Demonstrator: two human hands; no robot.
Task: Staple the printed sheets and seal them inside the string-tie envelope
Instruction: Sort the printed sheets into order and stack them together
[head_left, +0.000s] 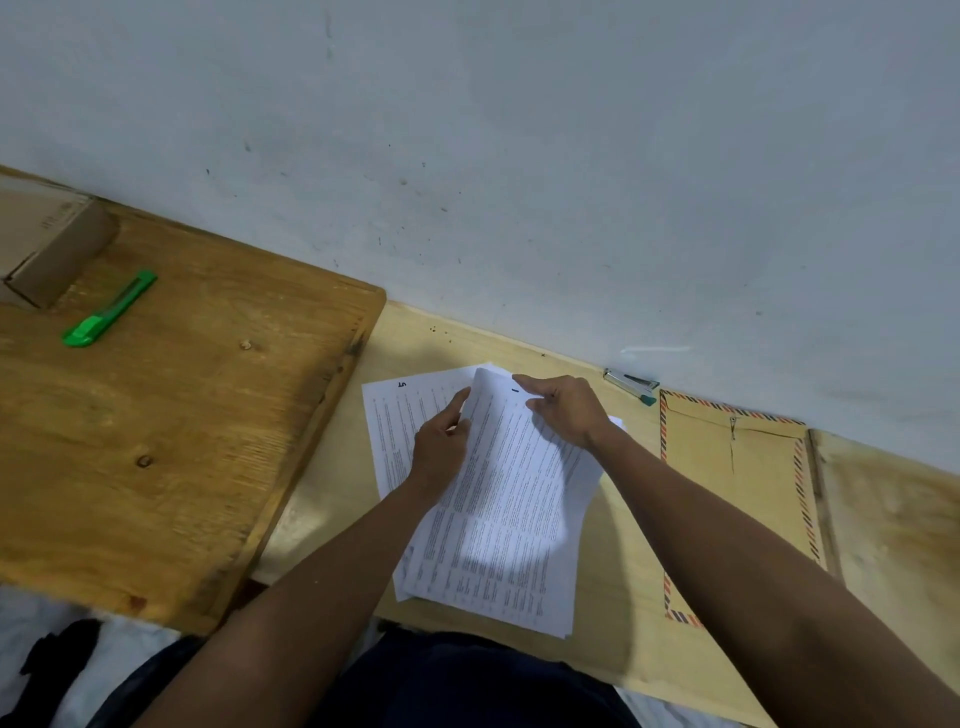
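Head camera looks down on a pale wooden table (613, 613) against a white wall (519, 156). Printed sheets (498, 519) lie loosely stacked at the table's middle. Left hand (441, 447) pinches the top sheet's left edge between thumb and forefinger; right hand (566, 410) rests on the stack's far end, forefinger straight, thumb apart. Just right of the sheets lies the string-tie envelope (748, 499), flap side up. Beyond it, by the wall, sits a stapler (631, 385). On the darker board (171, 426) at left lie a green utility knife (110, 307) and a cardboard box (49, 249).

Dim, soft-shadowed, wide-angle edge distortion
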